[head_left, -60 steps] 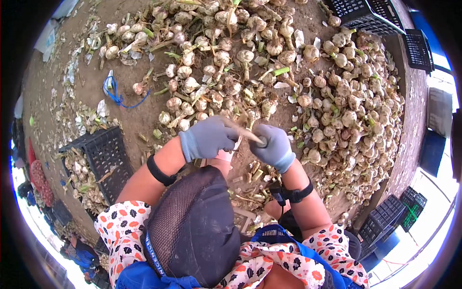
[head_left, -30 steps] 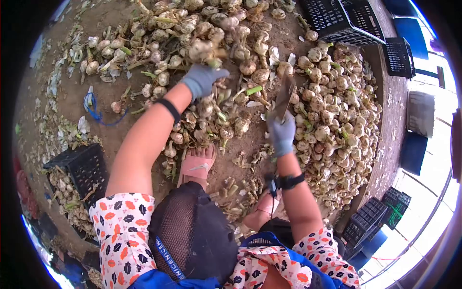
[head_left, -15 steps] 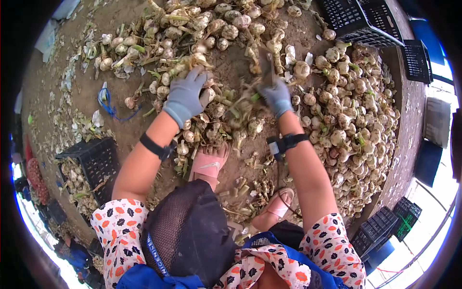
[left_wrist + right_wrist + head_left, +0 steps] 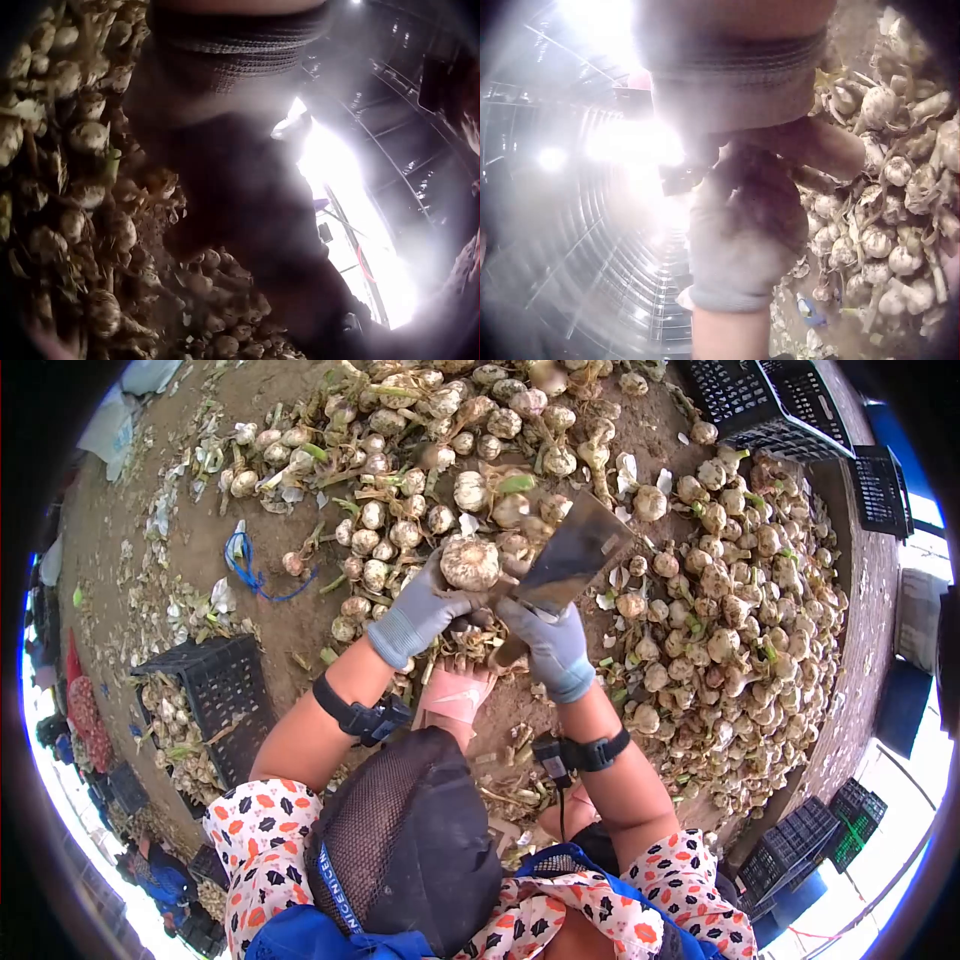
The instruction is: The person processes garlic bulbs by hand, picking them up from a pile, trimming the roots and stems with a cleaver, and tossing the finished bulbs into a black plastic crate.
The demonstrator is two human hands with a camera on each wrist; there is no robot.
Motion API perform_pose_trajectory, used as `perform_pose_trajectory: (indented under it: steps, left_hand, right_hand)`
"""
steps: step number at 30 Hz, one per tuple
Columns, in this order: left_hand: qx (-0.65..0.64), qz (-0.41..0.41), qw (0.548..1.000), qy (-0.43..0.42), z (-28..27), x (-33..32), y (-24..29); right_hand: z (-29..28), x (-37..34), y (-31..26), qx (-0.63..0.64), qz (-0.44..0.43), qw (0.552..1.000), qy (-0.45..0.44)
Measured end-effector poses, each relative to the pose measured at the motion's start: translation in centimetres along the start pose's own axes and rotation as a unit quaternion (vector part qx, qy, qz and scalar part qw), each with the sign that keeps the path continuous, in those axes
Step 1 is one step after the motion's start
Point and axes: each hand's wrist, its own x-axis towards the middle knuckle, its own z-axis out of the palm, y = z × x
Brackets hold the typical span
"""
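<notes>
In the head view my gloved left hand [image 4: 432, 602] grips a large garlic bulb [image 4: 470, 563] in front of me, its head facing up and away. My gloved right hand [image 4: 548, 640] is curled round the wooden handle [image 4: 510, 652] of a cleaver. The wide dark blade [image 4: 575, 555] points forward and right, its near end close beside the bulb's stem. Both hands nearly meet above my sandalled foot [image 4: 458, 695]. The left wrist view shows the left glove [image 4: 232, 90] mostly in shadow. In the right wrist view the handle [image 4: 836, 150] sticks out beneath the right glove [image 4: 727, 105].
Untrimmed garlic [image 4: 390, 420] lies ahead on the dirt floor. A big heap of trimmed bulbs [image 4: 740, 610] is at the right, against a low board. Black crates stand at the left [image 4: 225, 690] and far right [image 4: 770, 405]. Blue twine [image 4: 245, 565] lies at the left.
The left hand reached forward into the garlic, then came back with a bulb. The right hand moved inward with the cleaver, and the two hands are now close together.
</notes>
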Motion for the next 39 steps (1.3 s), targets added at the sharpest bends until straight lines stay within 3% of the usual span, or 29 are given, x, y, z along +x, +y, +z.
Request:
perform_pose_trajectory:
  steps: [1, 2, 4, 6, 8, 9, 10, 11, 12, 13, 14, 16, 17, 18, 20, 21, 22, 24, 26, 28, 29, 30, 31, 32, 33, 34, 36, 37, 39]
  left_hand:
    - [-0.002, 0.083, 0.996, 0.013, -0.1, 0.4, -1.5]
    - [-0.003, 0.083, 0.996, 0.012, 0.0, 0.4, -1.9]
    - [0.122, 0.221, 0.966, 0.053, 0.2, 0.3, -2.4]
    - [0.193, 0.240, 0.951, 0.036, -0.5, 0.6, -2.8]
    - [0.242, 0.250, 0.937, 0.013, -0.1, 0.1, -2.9]
    - [0.294, 0.294, 0.909, 0.027, 0.1, -0.3, -3.0]
    - [0.295, 0.294, 0.909, 0.024, 0.0, 0.0, -3.3]
    - [-0.050, 0.073, 0.995, -0.051, -0.3, 0.7, -3.9]
    - [-0.385, -0.164, 0.901, -0.114, -0.6, 1.2, -4.5]
    - [-0.261, -0.045, 0.956, -0.124, -0.8, 1.7, -5.2]
    - [-0.261, -0.047, 0.956, -0.125, -0.5, 1.2, -4.8]
    - [0.028, 0.100, 0.987, -0.126, 0.1, -0.2, -4.1]
    - [0.054, 0.140, 0.976, -0.156, 0.6, -1.3, -3.4]
    - [0.054, 0.140, 0.977, -0.155, 0.8, -1.8, -3.6]
    - [-0.083, 0.039, 0.985, -0.144, 1.2, -2.1, -4.4]
    - [-0.288, -0.038, 0.932, -0.216, 1.0, -1.4, -5.4]
    - [-0.288, -0.039, 0.932, -0.219, 0.6, -1.0, -6.5]
    - [0.052, 0.066, 0.983, -0.161, 1.1, -1.8, -5.6]
    - [0.058, 0.041, 0.984, -0.160, 1.4, -2.3, -5.3]
    - [0.195, 0.157, 0.940, -0.233, 0.4, -1.5, -6.0]
    - [0.322, 0.459, 0.810, -0.168, -0.8, 0.0, -8.9]
    - [0.305, 0.272, 0.871, -0.272, 0.2, -1.7, -5.8]
    - [0.325, 0.318, 0.850, -0.264, 0.6, -2.7, -4.9]
    - [0.342, 0.362, 0.829, -0.257, 0.9, -3.4, -4.8]
    - [0.403, 0.392, 0.793, -0.234, 0.4, -2.8, -5.7]
    - [0.408, 0.396, 0.791, -0.227, -0.2, -2.4, -5.3]
    - [0.126, 0.145, 0.953, -0.235, -0.2, -2.9, -5.5]
    - [0.105, 0.059, 0.956, -0.266, -0.1, -2.7, -5.2]
    - [0.005, 0.022, 0.970, -0.241, 0.5, -3.6, -4.0]
  right_hand:
    - [-0.4, -0.2, -0.1, 0.026, -0.042, 0.999, -0.010]
    - [-1.9, -0.2, 0.3, -0.068, -0.057, 0.996, -0.027]
    - [-3.7, -0.4, 1.9, -0.105, -0.027, 0.991, 0.073]
    - [-4.0, -0.9, 1.0, -0.200, -0.004, 0.975, 0.094]
    - [-4.2, -1.7, 0.8, -0.512, -0.124, 0.848, 0.059]
    - [-3.9, -2.0, 1.0, -0.505, -0.200, 0.838, 0.054]
    - [-3.7, -2.4, 0.8, -0.504, -0.199, 0.838, 0.057]
    - [-3.2, -2.8, -0.1, -0.564, -0.235, 0.791, 0.029]
    - [-2.6, -3.0, -0.7, -0.620, -0.269, 0.737, 0.000]
    - [-2.2, -3.2, -0.7, -0.625, -0.269, 0.733, -0.003]
    - [-2.0, -3.4, -0.8, -0.625, -0.268, 0.734, -0.002]
    - [-1.7, -3.4, -1.0, -0.630, -0.290, 0.720, -0.030]
    - [-1.6, -3.6, -0.8, -0.629, -0.290, 0.720, -0.031]
    - [-1.7, -3.7, -0.4, -0.622, -0.317, 0.714, -0.047]
    - [-1.7, -4.3, -0.1, -0.615, -0.343, 0.708, -0.061]
    - [-1.7, -4.6, -0.3, -0.634, -0.328, 0.696, -0.076]
    - [-1.6, -4.9, -0.4, -0.653, -0.312, 0.684, -0.090]
    - [-1.5, -5.2, -0.7, -0.651, -0.321, 0.682, -0.089]
    - [-1.7, -5.4, -0.2, -0.645, -0.343, 0.681, -0.048]
    - [-2.7, -5.3, 0.7, -0.680, -0.299, 0.669, -0.014]
    - [-3.0, -5.1, 0.9, -0.710, -0.253, 0.657, 0.019]
    - [-3.2, -3.7, 0.5, -0.782, -0.010, 0.621, 0.051]
    - [-6.0, -2.8, 1.2, -0.750, -0.011, 0.645, 0.143]
    - [-8.9, -2.1, 2.0, -0.656, 0.052, 0.716, 0.232]
    - [-12.1, -2.1, 4.0, -0.666, 0.019, 0.689, 0.286]
    - [-12.9, -2.4, 4.2, -0.635, 0.030, 0.709, 0.305]
    - [-11.9, -3.4, 4.6, -0.627, -0.009, 0.731, 0.270]
    - [-11.4, -4.1, 5.0, -0.622, 0.009, 0.751, 0.222]
    - [-9.4, -4.3, 4.4, -0.598, 0.032, 0.787, 0.147]
